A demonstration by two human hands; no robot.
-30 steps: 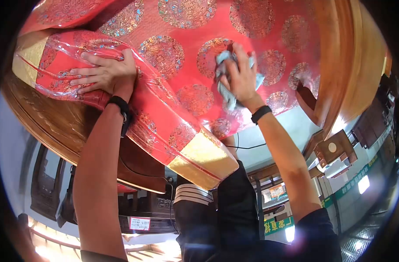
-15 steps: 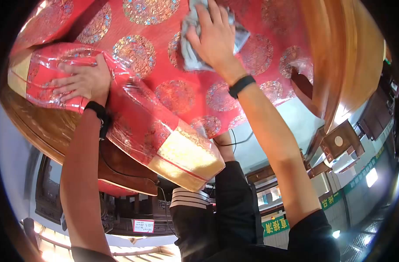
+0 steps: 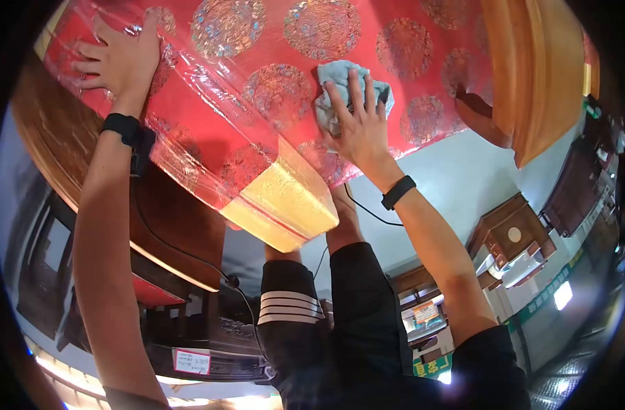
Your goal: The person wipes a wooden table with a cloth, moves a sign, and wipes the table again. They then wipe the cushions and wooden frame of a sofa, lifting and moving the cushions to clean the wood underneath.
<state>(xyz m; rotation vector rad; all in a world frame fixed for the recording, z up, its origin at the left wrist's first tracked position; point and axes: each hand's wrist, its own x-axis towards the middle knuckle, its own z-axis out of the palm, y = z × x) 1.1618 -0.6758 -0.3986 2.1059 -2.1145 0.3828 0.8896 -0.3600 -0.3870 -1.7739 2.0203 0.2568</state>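
My left hand point(image 3: 124, 61) lies with spread fingers on a long red bolster cushion point(image 3: 189, 147) in clear plastic, which has a gold end. My right hand point(image 3: 362, 133) presses a crumpled grey-blue cloth point(image 3: 343, 75) against a red seat cushion point(image 3: 367, 41) patterned with round medallions. Its fingers are stretched over the cloth, and the cloth's underside is hidden. The bolster rests at the left of the seat cushion, its gold end pointing toward my legs.
A carved wooden armrest point(image 3: 535, 75) rises at the right. Brown wood point(image 3: 179, 205) edges the left side. A black cable point(image 3: 244, 301) hangs near my legs. Dark furniture and a wooden cabinet point(image 3: 514, 232) stand farther off on the pale floor point(image 3: 449, 184).
My right hand has moved with the cloth down the view, nearer my body. My left hand has shifted up and slightly left. The view has shifted, and the bolster shows at another angle.
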